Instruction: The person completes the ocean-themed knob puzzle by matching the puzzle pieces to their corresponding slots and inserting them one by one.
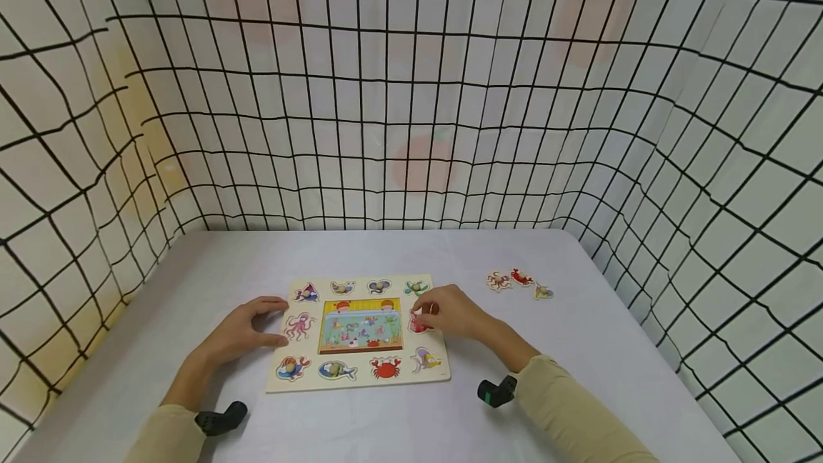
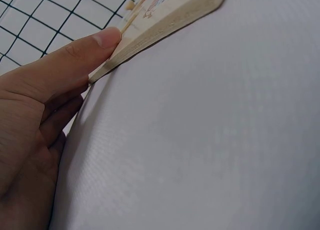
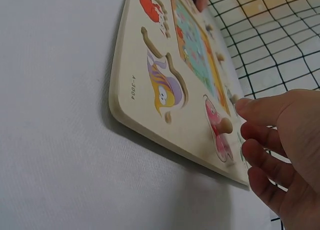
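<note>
A wooden knob puzzle board (image 1: 302, 382) with sea-animal pictures lies flat on the table. My right hand (image 1: 453, 311) is over its right side, at a pink piece (image 3: 216, 125) seated in the board. In the right wrist view the thumb and fingers stand a little apart from that piece's wooden knob (image 3: 225, 126). My left hand (image 1: 241, 331) is at the board's left edge, fingers spread, with its thumb (image 2: 107, 38) against the edge. The octopus recess (image 1: 298, 326), crab recess (image 1: 386, 368) and striped-fish recess (image 3: 165, 87) hold no pieces.
Loose on the table to the right lie an octopus piece (image 1: 499, 281), a crab piece (image 1: 521, 277) and a yellowish fish piece (image 1: 543, 292). Several other knobbed pieces sit in the board. Black grid netting (image 1: 386, 102) surrounds the table's back and sides.
</note>
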### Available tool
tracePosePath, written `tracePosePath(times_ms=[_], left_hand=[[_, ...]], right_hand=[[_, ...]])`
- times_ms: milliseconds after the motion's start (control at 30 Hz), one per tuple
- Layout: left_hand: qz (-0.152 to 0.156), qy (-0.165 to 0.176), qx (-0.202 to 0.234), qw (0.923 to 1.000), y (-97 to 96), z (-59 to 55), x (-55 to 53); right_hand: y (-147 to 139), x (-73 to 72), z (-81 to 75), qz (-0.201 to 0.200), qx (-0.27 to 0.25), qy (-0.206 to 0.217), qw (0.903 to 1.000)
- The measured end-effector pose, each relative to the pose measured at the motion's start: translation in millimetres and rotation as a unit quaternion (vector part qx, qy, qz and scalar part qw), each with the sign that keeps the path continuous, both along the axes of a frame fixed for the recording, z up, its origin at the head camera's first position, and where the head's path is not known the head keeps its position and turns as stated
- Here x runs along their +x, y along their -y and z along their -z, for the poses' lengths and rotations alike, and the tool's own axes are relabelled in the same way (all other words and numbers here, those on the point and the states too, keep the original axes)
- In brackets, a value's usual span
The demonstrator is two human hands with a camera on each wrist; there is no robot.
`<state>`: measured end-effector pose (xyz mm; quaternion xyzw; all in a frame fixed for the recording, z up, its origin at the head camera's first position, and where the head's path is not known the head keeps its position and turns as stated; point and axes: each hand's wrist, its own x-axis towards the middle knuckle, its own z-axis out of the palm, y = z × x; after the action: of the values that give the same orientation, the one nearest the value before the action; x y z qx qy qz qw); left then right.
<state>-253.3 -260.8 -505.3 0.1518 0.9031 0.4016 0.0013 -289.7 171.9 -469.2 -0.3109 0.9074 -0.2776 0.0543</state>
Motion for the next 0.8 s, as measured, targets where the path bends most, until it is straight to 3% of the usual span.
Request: tracePosePath(times_ms=[233,400,567,800], left_hand=[[0.001,0.0,-0.005,1.0,-2.9,-0.3,-1.6],[0.001,0.0,-0.006,1.0,-3.5,0.4,-2.6],[0.002,0.002,-0.006,1.0,-3.1,1.9,-3.3],[-0.003,0.005,-0.01,0.9999,-1.9,1.1,-1.7]], right_hand=[[-16,-5.6,-1.0,0.024,-0.004,-0.002,0.9997],[-30,-11.5,-0.6,0.065,0.004,-0.008,0.9978],[-46,-20.5,2.8,0.102,0.006,0.0,0.9948],[-62,-34.5,6.0,0.124,0.01,-0.001,0.9922]])
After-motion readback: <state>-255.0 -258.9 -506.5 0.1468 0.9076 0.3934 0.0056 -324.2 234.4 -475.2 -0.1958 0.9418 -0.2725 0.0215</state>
